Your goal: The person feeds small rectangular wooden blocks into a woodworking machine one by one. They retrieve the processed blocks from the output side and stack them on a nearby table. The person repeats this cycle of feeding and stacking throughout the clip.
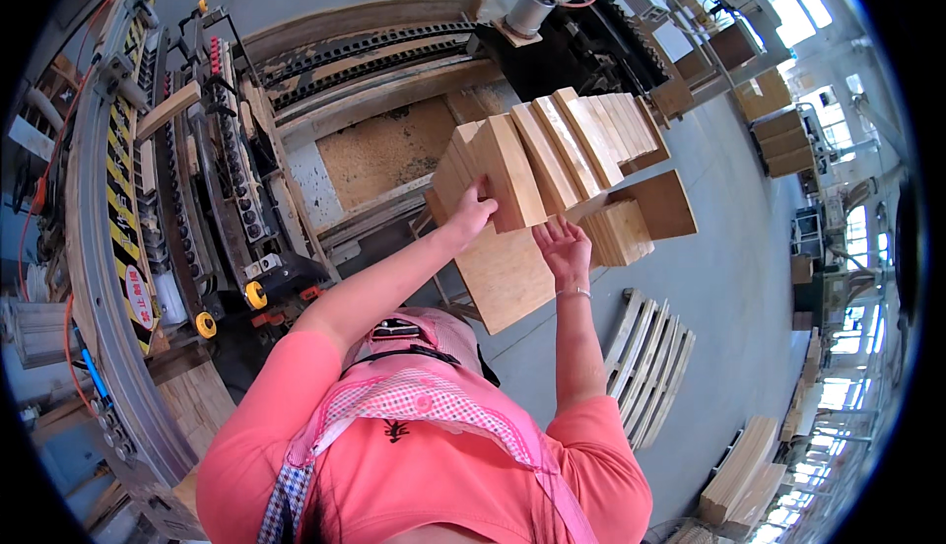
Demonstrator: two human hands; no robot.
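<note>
A row of wooden boards [574,145] stands on edge in front of me, their pale narrow ends turned upward. My left hand [471,213] has its thumb and fingers closed at the near left corner of the closest wooden board [510,171]. Beside the lower edge of the row is my right hand [565,248], palm turned up and fingers apart; its fingertips come close to the boards, and I cannot tell whether they touch. Below the row, a plywood panel [505,276] shows as a flat bare surface.
More stacked boards [619,234] sit to the right, by an upright brown panel [658,211]. A slatted pallet [650,367] lies on the grey floor. Machinery with chain tracks [229,140] and a striped rail [123,219] runs along the left. Board stacks [741,475] stand lower right.
</note>
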